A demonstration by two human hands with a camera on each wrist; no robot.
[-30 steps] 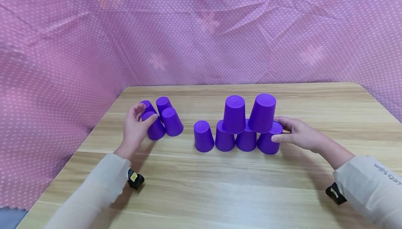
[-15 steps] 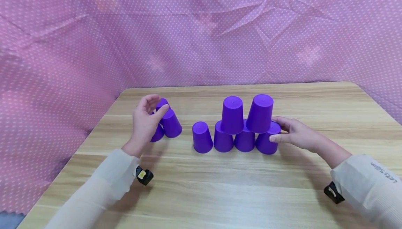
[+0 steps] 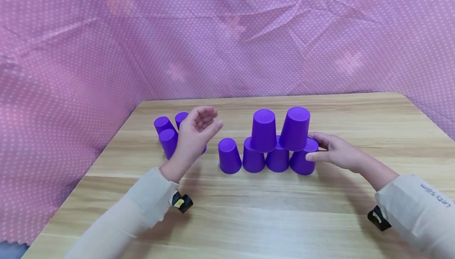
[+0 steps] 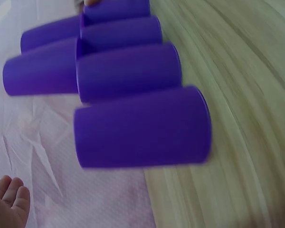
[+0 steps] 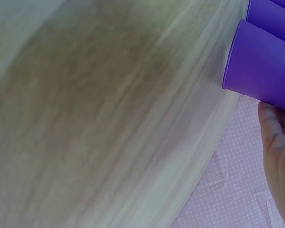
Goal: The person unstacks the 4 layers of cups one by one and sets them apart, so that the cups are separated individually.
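Observation:
A row of several upside-down purple cups stands mid-table in the head view, with two more cups stacked on top, an upper left cup (image 3: pixel 264 130) and an upper right cup (image 3: pixel 295 129). My right hand (image 3: pixel 335 151) holds the rightmost bottom cup (image 3: pixel 302 162), thumb in front and fingers behind. My left hand (image 3: pixel 197 134), holding nothing, is raised to the left of the row's leftmost cup (image 3: pixel 229 156), fingers loosely bent. In the left wrist view, that hand (image 4: pixel 9 202) appears apart from the nearest cup (image 4: pixel 142 130).
Behind my left hand is a cluster of upside-down purple cups, partly hidden, including a front cup (image 3: pixel 168 142) and a rear cup (image 3: pixel 163 123). Everything stands on a wooden table (image 3: pixel 249 211). A pink dotted cloth (image 3: pixel 227 45) hangs beyond the table's back and left edges.
My left hand has moved right, away from the left cup cluster and toward the row, with nothing in it. My right hand has stayed at the rightmost bottom cup.

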